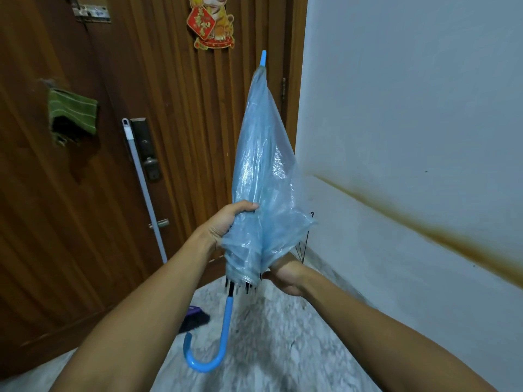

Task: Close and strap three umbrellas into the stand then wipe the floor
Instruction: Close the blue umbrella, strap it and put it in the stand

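Blue umbrella [263, 176] upright, gripped between both hands, left [226, 222] higher, right [285, 275].

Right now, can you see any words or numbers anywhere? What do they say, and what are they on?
Tiger decoration on the wooden door: its red diamond carries gold characters, too blurred to read.
Umbrella, held by the left hand and right hand: no writing visible.
Green cloth, broom handle, wall: no writing visible.
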